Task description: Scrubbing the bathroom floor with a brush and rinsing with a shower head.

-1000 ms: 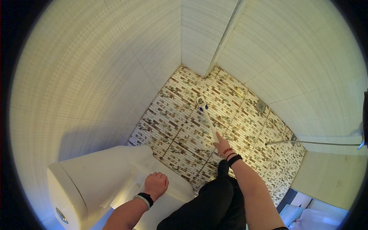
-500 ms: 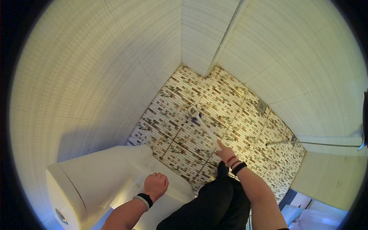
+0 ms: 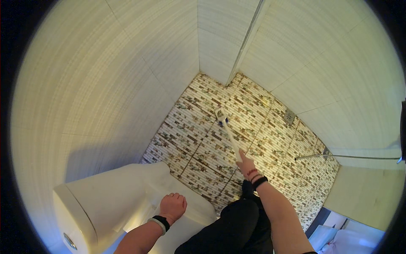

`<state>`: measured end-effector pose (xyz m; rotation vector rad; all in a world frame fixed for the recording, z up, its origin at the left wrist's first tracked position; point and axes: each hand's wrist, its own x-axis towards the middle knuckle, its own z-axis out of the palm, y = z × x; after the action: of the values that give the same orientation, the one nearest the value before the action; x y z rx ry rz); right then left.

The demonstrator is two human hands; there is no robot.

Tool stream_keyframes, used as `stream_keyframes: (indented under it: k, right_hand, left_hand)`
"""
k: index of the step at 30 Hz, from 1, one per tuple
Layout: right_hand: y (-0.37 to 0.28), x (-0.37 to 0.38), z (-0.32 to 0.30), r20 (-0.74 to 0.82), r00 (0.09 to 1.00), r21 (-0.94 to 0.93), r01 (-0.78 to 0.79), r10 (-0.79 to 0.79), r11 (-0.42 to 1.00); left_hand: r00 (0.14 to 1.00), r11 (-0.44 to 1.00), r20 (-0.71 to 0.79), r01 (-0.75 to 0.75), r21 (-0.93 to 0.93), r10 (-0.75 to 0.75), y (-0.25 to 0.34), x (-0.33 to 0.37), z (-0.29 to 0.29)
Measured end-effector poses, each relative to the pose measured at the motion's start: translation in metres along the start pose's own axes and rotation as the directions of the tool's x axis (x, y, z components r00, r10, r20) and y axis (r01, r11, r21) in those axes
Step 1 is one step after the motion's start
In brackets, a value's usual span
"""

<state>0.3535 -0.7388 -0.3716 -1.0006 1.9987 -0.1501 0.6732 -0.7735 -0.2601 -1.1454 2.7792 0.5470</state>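
Note:
My right hand is wrapped round the end of the white handle of a long-handled scrub brush. The brush's pale head, with blue bristles at its edge, is at the patterned tile floor, out in front of my feet. My left hand is a closed fist over the white toilet, with nothing seen in it. Whether that fist touches the toilet, I cannot tell.
Pale tiled walls meet in the far corner. A square floor drain lies near the right wall, and a thin metal hose stretches across at the right. My dark-trousered legs stand beside the toilet.
The brush head has slid away from me and a little to the right across the tiles. My right hand has shifted slightly with it, while the left fist stays about where it was.

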Motion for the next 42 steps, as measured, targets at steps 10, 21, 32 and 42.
stream_keyframes:
  k: [10,21,32,42]
  right_hand:
    - [0.008,-0.012,-0.009,0.112,0.991,-0.132,-0.054,0.069,0.990]
    - [-0.005,0.051,-0.034,-0.091,0.991,0.017,-0.096,0.097,0.995]
    - [0.057,-0.066,-0.027,0.082,0.986,-0.065,-0.143,0.148,0.988]
    - [0.038,0.041,-0.046,-0.098,0.953,0.119,-0.276,0.288,0.954]
  left_hand:
    - [1.000,1.000,0.027,0.017,-0.018,-0.016,0.000,0.000,-0.003]
    - [0.999,1.000,0.041,0.006,-0.011,-0.005,-0.004,-0.004,0.000]
    - [0.997,0.999,0.078,0.028,0.033,-0.030,-0.002,-0.004,-0.004]
    - [1.000,1.000,0.011,0.028,0.008,-0.028,-0.001,-0.002,0.002]
